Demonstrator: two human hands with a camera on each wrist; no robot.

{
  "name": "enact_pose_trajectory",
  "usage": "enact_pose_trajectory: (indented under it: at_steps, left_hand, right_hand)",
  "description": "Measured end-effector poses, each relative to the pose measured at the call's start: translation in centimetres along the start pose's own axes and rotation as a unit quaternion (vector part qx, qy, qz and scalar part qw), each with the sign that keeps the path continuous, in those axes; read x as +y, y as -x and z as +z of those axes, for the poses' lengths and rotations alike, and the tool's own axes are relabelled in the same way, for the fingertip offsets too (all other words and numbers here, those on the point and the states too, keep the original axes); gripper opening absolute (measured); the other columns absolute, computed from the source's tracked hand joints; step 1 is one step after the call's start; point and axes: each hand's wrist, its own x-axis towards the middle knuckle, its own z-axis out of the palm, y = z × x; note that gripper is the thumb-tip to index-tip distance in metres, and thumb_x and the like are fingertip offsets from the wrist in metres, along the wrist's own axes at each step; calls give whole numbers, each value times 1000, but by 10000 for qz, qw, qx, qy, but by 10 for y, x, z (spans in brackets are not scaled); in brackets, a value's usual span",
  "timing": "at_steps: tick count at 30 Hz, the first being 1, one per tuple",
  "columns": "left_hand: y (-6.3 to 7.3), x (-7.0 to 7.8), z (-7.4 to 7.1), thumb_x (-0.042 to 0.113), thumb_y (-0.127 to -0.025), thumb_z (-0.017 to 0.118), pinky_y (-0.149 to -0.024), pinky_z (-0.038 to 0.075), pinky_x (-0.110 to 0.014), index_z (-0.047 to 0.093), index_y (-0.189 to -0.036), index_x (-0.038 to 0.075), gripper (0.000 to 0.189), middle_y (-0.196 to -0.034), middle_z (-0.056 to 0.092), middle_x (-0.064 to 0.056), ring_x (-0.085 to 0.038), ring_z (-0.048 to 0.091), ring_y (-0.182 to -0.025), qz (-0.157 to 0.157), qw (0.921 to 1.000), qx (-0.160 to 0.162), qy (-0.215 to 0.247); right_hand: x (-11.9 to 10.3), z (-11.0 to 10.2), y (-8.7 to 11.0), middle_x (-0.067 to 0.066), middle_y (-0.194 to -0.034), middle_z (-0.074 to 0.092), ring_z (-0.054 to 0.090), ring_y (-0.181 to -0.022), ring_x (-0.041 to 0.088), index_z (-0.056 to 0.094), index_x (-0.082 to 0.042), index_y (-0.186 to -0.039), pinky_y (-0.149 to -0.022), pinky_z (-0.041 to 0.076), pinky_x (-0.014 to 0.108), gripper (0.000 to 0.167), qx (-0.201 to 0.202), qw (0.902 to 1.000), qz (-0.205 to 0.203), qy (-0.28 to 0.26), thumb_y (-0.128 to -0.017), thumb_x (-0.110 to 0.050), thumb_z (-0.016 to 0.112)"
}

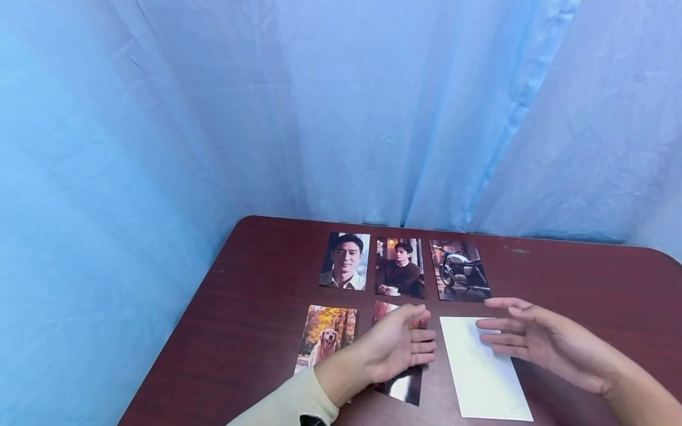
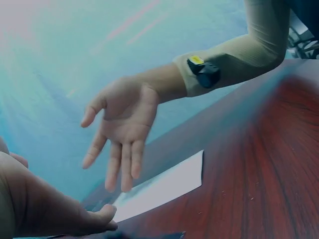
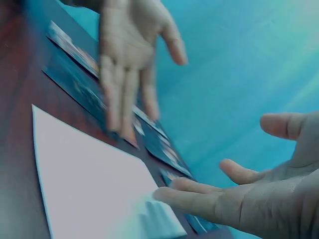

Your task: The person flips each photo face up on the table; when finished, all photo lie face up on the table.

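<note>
My left hand (image 1: 399, 346), fingers extended, hovers over a photo card (image 1: 399, 390) in the front row and hides its middle. Beside it, my right hand (image 1: 554, 346) is held above the upper right edge of a blank white card (image 1: 485, 373), its fingers spread and nothing in them. In the left wrist view the right hand (image 2: 127, 117) shows its palm, clear of the white card (image 2: 164, 189). From the right wrist, the left hand (image 3: 132, 55) appears with fingers pointing down in front of the photo cards.
Behind stand three photo cards in a row: a portrait (image 1: 347, 260), a seated person with a cup (image 1: 399, 269) and a motorcycle (image 1: 460, 269). A dog photo (image 1: 325, 337) lies front left, partly covered by my left arm. Blue curtains (image 1: 341, 106) rise behind the dark red table (image 1: 240, 331).
</note>
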Motion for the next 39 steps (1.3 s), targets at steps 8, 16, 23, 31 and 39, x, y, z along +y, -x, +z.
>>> enact_pose_trajectory:
  at_steps: [8, 16, 23, 31, 39]
  left_hand:
    - [-14, -6, 13, 38, -106, 43, -128, 24, -68, 25, -163, -7, 74, -159, 23, -51, -65, 23, -153, 8, 9998, 169, 124]
    - [-23, -4, 21, 33, -106, 44, -127, 25, -69, 26, -162, -6, 71, -160, 22, -51, -66, 22, -153, 99, 9994, 270, 181]
    - [-33, -2, 27, 30, -106, 45, -127, 27, -68, 27, -162, -3, 67, -161, 24, -49, -66, 22, -153, 156, 9989, 418, 158]
    - [-36, -4, 29, 30, -106, 46, -127, 28, -68, 32, -159, -4, 65, -160, 26, -49, -66, 24, -153, 195, 9988, 435, 128]
    - [-39, -3, 27, 31, -103, 45, -127, 27, -69, 35, -157, -4, 65, -161, 25, -49, -65, 23, -153, 126, 9989, 374, 235]
  right_hand:
    - [-18, -26, 33, 11, -165, 47, 42, -157, 32, 38, -26, -162, -130, 35, 47, 67, -402, 9986, 285, -187, -113, -27, -6]
    - [-16, -38, 33, 19, -168, 40, 33, -160, 40, 37, -20, -164, -133, 27, 51, 69, -648, 9957, 137, -644, -112, -29, -9]
    - [-15, -42, 28, 14, -165, 47, 40, -157, 37, 44, -20, -160, -130, 34, 46, 71, -465, 9961, 6, -749, -113, -32, -8]
    - [-10, -43, 27, 12, -162, 52, 47, -154, 28, 49, -20, -156, -125, 42, 37, 72, -194, 9977, 98, -640, -114, -34, -7]
    - [-7, -43, 24, 9, -159, 55, 51, -151, 29, 52, -17, -155, -128, 39, 39, 69, -68, 9979, -35, -650, -115, -30, -4]
